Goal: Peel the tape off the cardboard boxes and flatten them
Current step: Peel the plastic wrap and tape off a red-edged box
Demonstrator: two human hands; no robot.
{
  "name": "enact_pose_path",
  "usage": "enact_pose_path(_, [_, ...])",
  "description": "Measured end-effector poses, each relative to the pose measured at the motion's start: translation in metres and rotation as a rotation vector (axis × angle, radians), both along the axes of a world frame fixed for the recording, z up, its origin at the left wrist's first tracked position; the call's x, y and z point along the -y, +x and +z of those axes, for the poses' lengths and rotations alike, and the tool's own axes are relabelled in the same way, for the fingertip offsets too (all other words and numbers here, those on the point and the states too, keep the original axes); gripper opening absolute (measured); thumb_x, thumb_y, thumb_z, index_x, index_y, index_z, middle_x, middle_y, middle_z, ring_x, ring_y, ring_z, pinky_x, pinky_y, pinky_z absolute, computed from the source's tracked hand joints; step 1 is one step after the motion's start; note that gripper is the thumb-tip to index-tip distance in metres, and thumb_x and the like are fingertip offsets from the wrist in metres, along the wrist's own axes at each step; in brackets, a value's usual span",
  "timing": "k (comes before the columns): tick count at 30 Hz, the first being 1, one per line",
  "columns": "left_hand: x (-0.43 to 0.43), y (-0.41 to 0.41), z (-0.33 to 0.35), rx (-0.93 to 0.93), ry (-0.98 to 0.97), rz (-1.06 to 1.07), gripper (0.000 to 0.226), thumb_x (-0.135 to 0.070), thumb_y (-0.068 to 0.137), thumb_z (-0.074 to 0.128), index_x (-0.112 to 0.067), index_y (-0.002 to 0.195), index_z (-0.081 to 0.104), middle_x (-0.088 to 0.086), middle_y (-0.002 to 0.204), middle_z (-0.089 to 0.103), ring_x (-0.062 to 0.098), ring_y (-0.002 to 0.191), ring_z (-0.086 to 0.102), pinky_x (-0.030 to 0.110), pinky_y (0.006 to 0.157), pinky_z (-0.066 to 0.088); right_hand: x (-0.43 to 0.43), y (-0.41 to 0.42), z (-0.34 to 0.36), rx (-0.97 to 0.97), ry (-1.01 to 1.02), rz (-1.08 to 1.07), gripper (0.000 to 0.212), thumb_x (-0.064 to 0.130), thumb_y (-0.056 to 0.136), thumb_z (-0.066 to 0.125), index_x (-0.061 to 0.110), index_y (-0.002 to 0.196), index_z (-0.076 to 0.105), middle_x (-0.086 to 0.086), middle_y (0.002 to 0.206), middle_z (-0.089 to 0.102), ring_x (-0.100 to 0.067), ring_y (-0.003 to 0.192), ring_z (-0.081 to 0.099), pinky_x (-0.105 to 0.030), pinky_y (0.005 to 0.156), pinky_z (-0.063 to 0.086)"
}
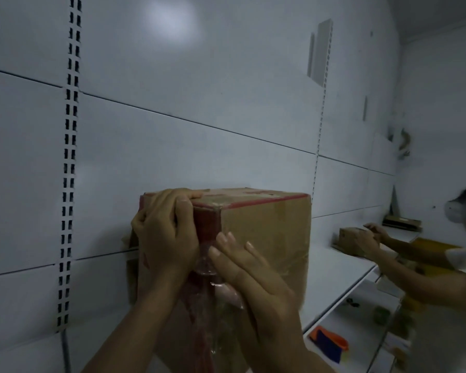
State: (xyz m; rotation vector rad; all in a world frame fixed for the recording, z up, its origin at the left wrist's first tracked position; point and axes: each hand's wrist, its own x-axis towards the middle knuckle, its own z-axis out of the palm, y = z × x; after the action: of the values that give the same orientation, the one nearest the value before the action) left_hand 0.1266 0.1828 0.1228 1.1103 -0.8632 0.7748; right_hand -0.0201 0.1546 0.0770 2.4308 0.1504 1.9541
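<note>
At the bottom edge both forearms rise side by side to the box, L arm steep, R arm slanting in from the right. R hand (253, 278) lies back-up on the box's near corner, fingers (221, 239) straight and spread, tips pointing up w/ the wrist low. Its thumb is hidden under the palm, so can't tell if it nips the tape. Clear tape (206, 319) hangs crumpled down the corner edge between the two wrists, touching the R hand's index side. L hand (164, 232) is higher, wrist bent, fingers curled over the top left corner and gripping it, thumb upright on the red corner strip. Box (267, 232) is brown cardboard w/ red bands along the top and corner edges. It stands corner-on to the camera, close to the wall; its base is hidden.

Behind is a white panel wall (199, 103) w/ a slotted upright (69, 157). A white shelf (342, 267) runs off right, where a 2nd person's hands (371, 238) rest on a small box (347, 235). An orange-blue item (328, 343) lies on a lower shelf.
</note>
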Motion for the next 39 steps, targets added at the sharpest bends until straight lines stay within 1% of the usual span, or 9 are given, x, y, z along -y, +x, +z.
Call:
enact_pose_path(10, [-0.005,-0.005,0.005,-0.014,0.008,0.010,0.043,-0.030,0.089,0.029,-0.017,0.081,0.070,-0.009,0.085,0.064,0.023,0.089,0.061,0.058,0.087,0.045,-0.006,-0.004,-0.042,-0.053,-0.168,-0.132,0.039,0.035,0.105,0.032,0.017,0.114,0.065,-0.001,0.129,0.060,-0.013,0.124,0.055,-0.030,0.098,0.049])
enact_pose_path(14, [-0.010,-0.009,0.004,-0.026,0.060,0.005,0.046,-0.034,0.090,0.026,-0.019,0.083,0.069,-0.009,0.087,0.065,0.014,0.090,0.058,0.053,0.096,0.039,-0.008,0.000,-0.066,-0.083,-0.028,-0.019,0.041,0.030,0.104,0.039,0.002,0.131,0.051,-0.012,0.144,0.044,-0.024,0.135,0.043,-0.033,0.109,0.038])
enact_pose_path(17, [-0.011,-0.007,0.002,-0.047,0.107,0.013,0.049,-0.037,0.090,0.023,-0.020,0.084,0.068,-0.015,0.087,0.060,0.000,0.088,0.048,0.047,0.100,0.033,-0.011,0.002,-0.092,-0.191,-0.037,-0.125,0.059,0.027,0.100,0.043,0.003,0.150,0.020,-0.018,0.152,0.027,-0.028,0.142,0.030,-0.039,0.112,0.035])
enact_pose_path(21, [-0.008,-0.005,-0.002,-0.051,0.112,0.004,0.049,-0.035,0.090,0.021,-0.020,0.086,0.068,-0.018,0.090,0.058,-0.006,0.090,0.042,0.049,0.102,0.030,-0.007,-0.022,-0.134,-0.229,-0.088,-0.207,0.048,0.040,0.097,0.045,0.012,0.135,0.040,0.000,0.157,0.025,-0.016,0.142,0.031,-0.044,0.100,0.042])
enact_pose_path(27, [-0.005,-0.006,-0.002,-0.060,0.115,-0.020,0.050,-0.036,0.091,0.021,-0.022,0.089,0.068,-0.016,0.094,0.061,0.007,0.098,0.054,0.051,0.103,0.029,0.006,-0.012,0.035,-0.023,0.148,-0.154,0.049,0.043,0.094,0.043,0.020,0.137,0.044,-0.006,0.146,0.041,-0.021,0.136,0.038,-0.052,0.108,0.035])
enact_pose_path(30, [-0.006,-0.005,-0.002,-0.039,0.110,-0.024,0.045,-0.035,0.092,0.021,-0.025,0.089,0.064,-0.015,0.094,0.062,0.007,0.097,0.053,0.051,0.102,0.030,0.010,0.002,0.108,-0.404,0.229,-0.185,0.053,0.063,0.090,0.043,0.031,0.131,0.056,0.011,0.137,0.050,-0.007,0.127,0.046,-0.031,0.101,0.042])
enact_pose_path(32, [-0.007,-0.005,-0.002,-0.031,0.110,-0.025,0.046,-0.036,0.092,0.020,-0.025,0.088,0.065,-0.014,0.094,0.063,0.006,0.097,0.053,0.050,0.101,0.030,0.013,0.007,0.119,-0.652,0.222,-0.110,0.038,0.051,0.091,0.053,0.031,0.121,0.064,0.018,0.116,0.063,0.003,0.105,0.058,-0.016,0.083,0.048])
enact_pose_path(35, [-0.009,-0.005,-0.002,-0.015,0.093,-0.018,0.047,-0.035,0.092,0.021,-0.023,0.087,0.066,-0.014,0.093,0.063,0.008,0.096,0.053,0.049,0.099,0.031,0.014,0.007,0.107,-0.561,0.104,-0.037,0.030,0.037,0.090,0.060,0.033,0.119,0.064,0.028,0.105,0.062,0.016,0.096,0.056,-0.004,0.081,0.044])
enact_pose_path(39, [-0.008,-0.006,0.000,-0.025,0.085,-0.013,0.047,-0.035,0.092,0.022,-0.022,0.087,0.067,-0.015,0.092,0.063,0.011,0.097,0.056,0.051,0.099,0.032,0.015,0.004,0.099,-0.444,0.114,0.048,0.037,0.047,0.081,0.060,0.031,0.114,0.066,0.030,0.102,0.061,0.014,0.097,0.059,-0.004,0.080,0.045])
